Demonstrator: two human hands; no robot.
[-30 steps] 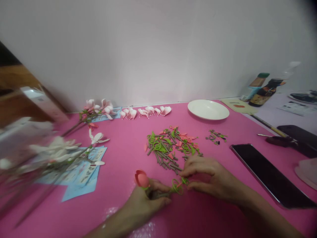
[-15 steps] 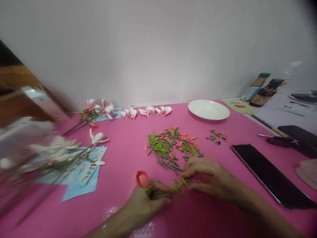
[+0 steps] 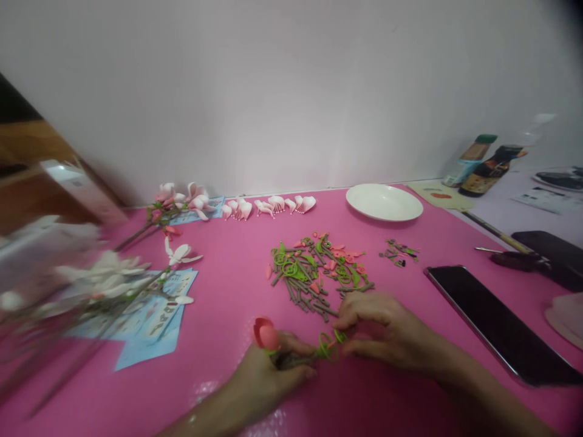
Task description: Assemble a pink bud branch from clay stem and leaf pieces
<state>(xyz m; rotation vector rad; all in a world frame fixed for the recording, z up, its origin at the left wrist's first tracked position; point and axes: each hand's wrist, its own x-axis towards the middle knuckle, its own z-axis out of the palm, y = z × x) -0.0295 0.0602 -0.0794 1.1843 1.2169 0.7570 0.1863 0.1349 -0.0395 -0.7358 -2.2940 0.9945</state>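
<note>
My left hand [image 3: 271, 376] is closed around the brown stem of a toy flower branch [image 3: 296, 361]. A coral bud [image 3: 265, 334] on it stands up beside my thumb side. At the branch's right end is a looped green piece [image 3: 326, 346], with a bit of coral at its middle. My right hand [image 3: 380, 325] pinches a smaller green ring piece [image 3: 339, 335] right by that end; whether the two are joined is unclear. Just beyond my hands lies a pile of loose brown stems, green parts and coral parts [image 3: 300, 285].
Pale pink petals [image 3: 276, 204] are lined up near the wall, left of a white plate [image 3: 385, 202]. A small heap of parts [image 3: 399, 252] lies near a phone [image 3: 496, 321]. Flower branches [image 3: 104, 276] rest on blue sheets [image 3: 150, 352] at left. Bottles [image 3: 489, 173] stand back right.
The coral bud and my left hand have shifted slightly right and down. My right hand has moved slightly, still at the green ring piece.
</note>
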